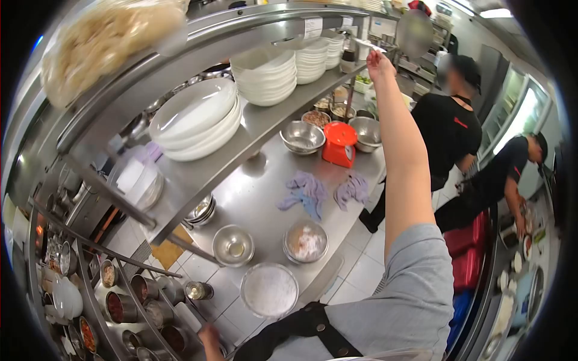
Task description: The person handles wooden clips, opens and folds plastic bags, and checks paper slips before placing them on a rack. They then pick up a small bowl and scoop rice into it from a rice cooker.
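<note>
My right arm stretches up along the steel shelf. At its far end my right hand (380, 65) is closed, with a slim white item (368, 47) at its fingertips. Stacks of white bowls (263, 75) stand on that shelf, to the left of the hand. Low at the left, my left hand (209, 334) is beside a pale flat-sided piece (188, 316); its fingers are blurred, and I cannot tell whether they grip it. On the steel table in front of me are a bowl of white powder (269, 290) and a bowl with brownish and white contents (305, 242).
A red scale (340, 143) stands among steel bowls (302, 137). Purple cloths (308, 191) lie on the table (247, 189). Pots of ingredients (120, 307) fill the left counter. Two people in black (448, 129) work at the right.
</note>
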